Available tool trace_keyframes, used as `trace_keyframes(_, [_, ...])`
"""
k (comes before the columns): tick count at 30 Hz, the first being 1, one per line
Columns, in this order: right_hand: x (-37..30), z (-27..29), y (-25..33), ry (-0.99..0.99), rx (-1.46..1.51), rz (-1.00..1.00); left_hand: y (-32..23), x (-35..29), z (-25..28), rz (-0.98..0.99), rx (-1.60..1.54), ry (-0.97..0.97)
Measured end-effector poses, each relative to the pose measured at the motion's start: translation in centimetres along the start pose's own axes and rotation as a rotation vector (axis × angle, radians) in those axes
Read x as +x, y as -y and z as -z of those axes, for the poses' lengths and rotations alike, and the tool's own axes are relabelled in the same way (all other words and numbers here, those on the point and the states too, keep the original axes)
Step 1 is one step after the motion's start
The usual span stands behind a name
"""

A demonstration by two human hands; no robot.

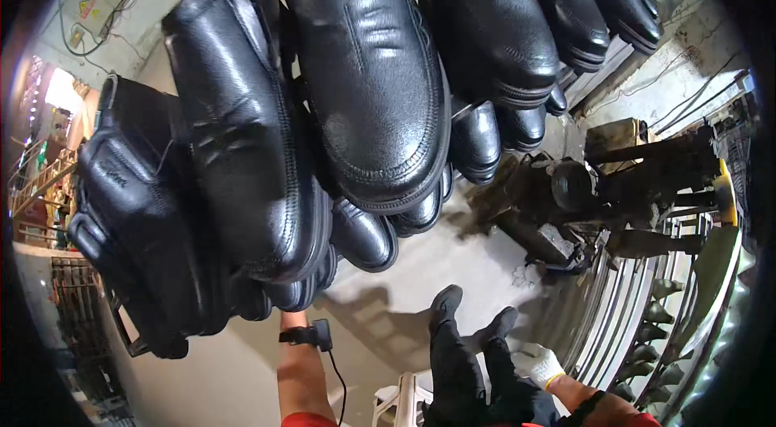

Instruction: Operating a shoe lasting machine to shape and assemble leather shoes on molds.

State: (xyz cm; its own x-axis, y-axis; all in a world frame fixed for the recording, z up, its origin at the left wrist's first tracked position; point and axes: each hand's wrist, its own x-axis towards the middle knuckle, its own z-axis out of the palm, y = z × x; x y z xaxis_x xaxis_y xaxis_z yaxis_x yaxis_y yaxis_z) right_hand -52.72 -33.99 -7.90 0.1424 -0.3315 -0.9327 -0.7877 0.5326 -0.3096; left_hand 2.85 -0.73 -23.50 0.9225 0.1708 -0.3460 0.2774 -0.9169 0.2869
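Observation:
Rows of black leather shoes fill the upper part of the head view, toes toward me, in more than one tier. My left forearm, with a black strap and small box at the wrist, reaches up under the shoes at the left. The left hand itself is hidden behind the lower shoes, so its grip does not show. My right hand, in a white knit glove, hangs low beside my right leg. It holds nothing visible and its fingers look loosely extended.
Dark machinery stands at the right, beside curved metal rails with dark shoe-shaped pieces along them. A pale stool-like frame is near my legs. At the upper left is a grey electrical cabinet with hanging cables.

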Motion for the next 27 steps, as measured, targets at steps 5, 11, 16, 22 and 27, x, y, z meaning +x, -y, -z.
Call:
trace_keyframes(5, [-0.7,-2.8,3.5,0.087,0.016,-0.044,2.1,2.2,1.6,0.017,-0.103,0.031])
trace_keyframes(11, [-0.2,-2.0,3.5,0.092,-0.027,-0.072,5.3,2.5,2.3,0.049,-0.314,0.085])
trace_keyframes(16, [3.8,2.7,-1.5,0.181,-0.295,0.213,5.9,2.6,4.8,0.05,-0.665,0.148])
trace_keyframes(22, [1.2,15.9,-5.6,-0.092,-0.107,-0.046,7.7,-4.5,8.4,0.036,-1.21,0.272])
trace_keyframes(27, [-5.6,41.7,-11.1,-0.386,0.88,0.533,9.0,-17.1,11.1,0.173,-1.484,0.395])
